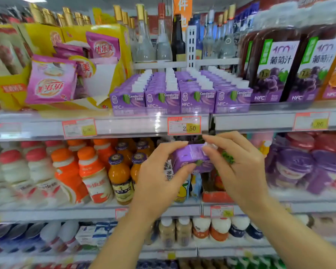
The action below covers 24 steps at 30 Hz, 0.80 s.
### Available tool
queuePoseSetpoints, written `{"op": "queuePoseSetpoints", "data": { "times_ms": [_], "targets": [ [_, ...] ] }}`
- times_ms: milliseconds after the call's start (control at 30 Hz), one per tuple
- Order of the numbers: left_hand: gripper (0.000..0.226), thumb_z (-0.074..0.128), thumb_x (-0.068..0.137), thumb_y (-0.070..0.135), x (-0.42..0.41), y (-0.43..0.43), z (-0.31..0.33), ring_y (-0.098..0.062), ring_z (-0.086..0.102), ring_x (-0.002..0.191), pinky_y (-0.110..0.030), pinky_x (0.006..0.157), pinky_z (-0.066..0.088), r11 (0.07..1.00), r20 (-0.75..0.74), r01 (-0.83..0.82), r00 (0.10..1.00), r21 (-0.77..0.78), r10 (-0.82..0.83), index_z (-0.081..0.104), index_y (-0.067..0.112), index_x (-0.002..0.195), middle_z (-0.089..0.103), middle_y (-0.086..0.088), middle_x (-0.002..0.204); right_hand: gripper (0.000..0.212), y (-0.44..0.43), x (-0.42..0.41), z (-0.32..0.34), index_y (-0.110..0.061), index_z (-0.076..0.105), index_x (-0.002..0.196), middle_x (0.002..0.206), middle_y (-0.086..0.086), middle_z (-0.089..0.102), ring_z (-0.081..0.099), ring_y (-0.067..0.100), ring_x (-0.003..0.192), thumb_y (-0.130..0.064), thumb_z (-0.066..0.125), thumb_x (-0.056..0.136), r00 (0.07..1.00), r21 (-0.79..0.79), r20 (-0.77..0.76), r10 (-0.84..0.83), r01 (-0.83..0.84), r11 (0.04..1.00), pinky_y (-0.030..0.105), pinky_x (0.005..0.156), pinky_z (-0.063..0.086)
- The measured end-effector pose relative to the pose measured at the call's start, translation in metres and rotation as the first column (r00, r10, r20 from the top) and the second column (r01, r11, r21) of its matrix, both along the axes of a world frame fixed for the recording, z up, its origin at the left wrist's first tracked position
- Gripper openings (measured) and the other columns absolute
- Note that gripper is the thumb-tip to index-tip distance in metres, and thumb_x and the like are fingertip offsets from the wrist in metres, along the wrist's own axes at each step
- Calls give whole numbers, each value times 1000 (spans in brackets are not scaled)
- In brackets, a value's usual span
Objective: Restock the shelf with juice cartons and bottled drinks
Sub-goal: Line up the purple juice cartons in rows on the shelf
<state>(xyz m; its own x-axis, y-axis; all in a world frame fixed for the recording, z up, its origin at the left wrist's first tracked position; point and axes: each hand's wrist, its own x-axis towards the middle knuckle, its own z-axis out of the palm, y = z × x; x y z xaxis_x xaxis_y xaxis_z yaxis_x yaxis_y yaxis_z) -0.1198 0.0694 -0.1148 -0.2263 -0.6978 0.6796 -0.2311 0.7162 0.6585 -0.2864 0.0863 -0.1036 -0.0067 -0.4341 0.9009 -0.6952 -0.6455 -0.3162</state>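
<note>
Gripping one carton (189, 157): left hand (159, 175), right hand (239, 164) (four rows (179, 100) above).

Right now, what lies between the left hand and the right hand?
In the head view, a purple juice carton lies between them: the left hand grips it, the right hand pinches its end.

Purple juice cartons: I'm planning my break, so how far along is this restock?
Done: four rows of cartons fill the shelf to its front edge. In hand: the left hand and right hand hold one more carton below that shelf. Left: placing it; I cannot see a free slot, nor any further stock.
</note>
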Motion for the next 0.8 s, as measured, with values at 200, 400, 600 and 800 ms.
{"op": "queuePoseSetpoints", "data": {
  "times_ms": [200,400,600,800],
  "targets": [
    [25,69,79,30,2,26,-53,-3,63,92,-25,80,53,898,-128,94,991,429,-43,60,47,93,64,22,98,29,29,-5,-47,-38,64,104,89,-18,68,63,4,79,-42,67,75,910,549,400,109,-334,766,14,69,49],
    [27,68,71,28,7,32,-74,-4,66,83,-20,64,52,752,-211,210,973,625,-97,55,27,95,66,11,97,42,43,-13,-75,-29,64,105,96,-10,73,68,11,91,-32,73,64,835,722,541,103,-524,452,27,79,56],
    [30,74,65,18,20,22,-79,-14,70,84,-18,56,48,644,-191,315,947,697,-257,51,17,84,70,2,98,43,49,-13,-78,-26,69,104,91,-2,72,65,24,85,-30,76,62,831,711,555,52,-505,490,31,64,57],
    [33,76,67,10,23,12,-88,-13,69,90,-24,66,55,571,-229,343,937,746,-264,49,13,85,72,12,95,40,48,-9,-74,-35,69,101,87,-6,70,64,20,78,-38,84,63,887,747,456,70,-425,512,46,70,57]
  ]
}}
